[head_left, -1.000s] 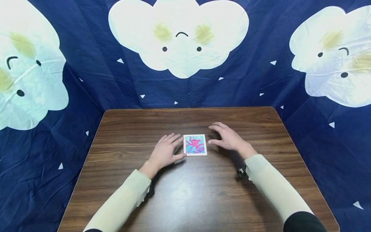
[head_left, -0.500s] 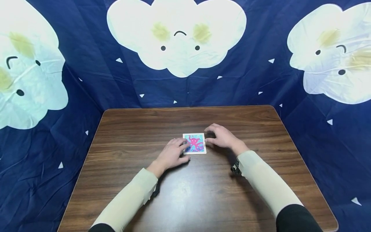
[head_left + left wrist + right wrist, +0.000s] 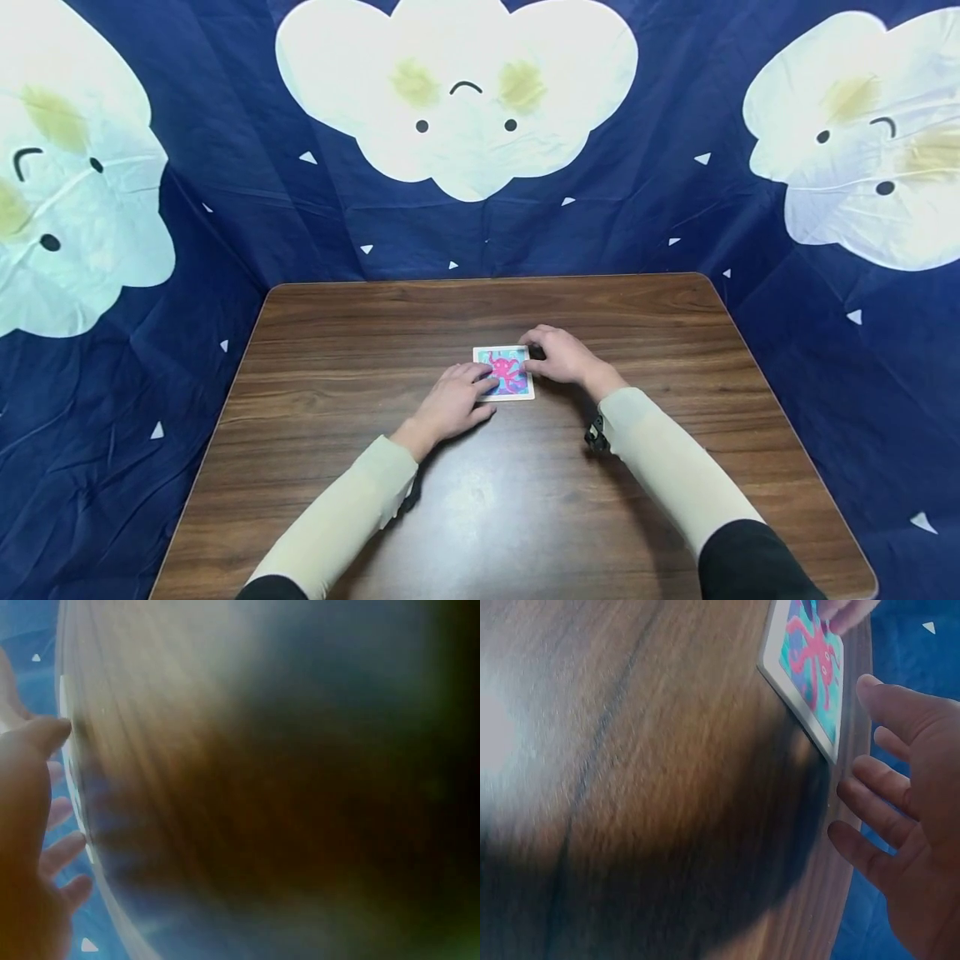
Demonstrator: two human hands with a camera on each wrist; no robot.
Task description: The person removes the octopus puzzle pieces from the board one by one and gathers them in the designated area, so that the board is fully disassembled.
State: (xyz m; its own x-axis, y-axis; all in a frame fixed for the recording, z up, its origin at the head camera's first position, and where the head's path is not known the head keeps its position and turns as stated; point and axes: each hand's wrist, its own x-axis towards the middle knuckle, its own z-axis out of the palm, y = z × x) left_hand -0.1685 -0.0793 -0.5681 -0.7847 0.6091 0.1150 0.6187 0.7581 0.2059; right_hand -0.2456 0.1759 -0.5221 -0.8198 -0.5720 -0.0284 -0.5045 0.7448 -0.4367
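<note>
Dark blue cloth [image 3: 660,208] with white clouds stands along the back and both sides of the wood-grain table [image 3: 360,333], whose far edge has rounded corners and whose surface spreads widely left, right and toward the person. On it the left hand [image 3: 450,402] lies with its fingers spread, the tips over the left part of a card, while the right hand [image 3: 564,357] holds its thumb and fingers apart at the right edge, contact unclear; the octopus card [image 3: 510,383] lies flat between them, well apart from both table sides.
</note>
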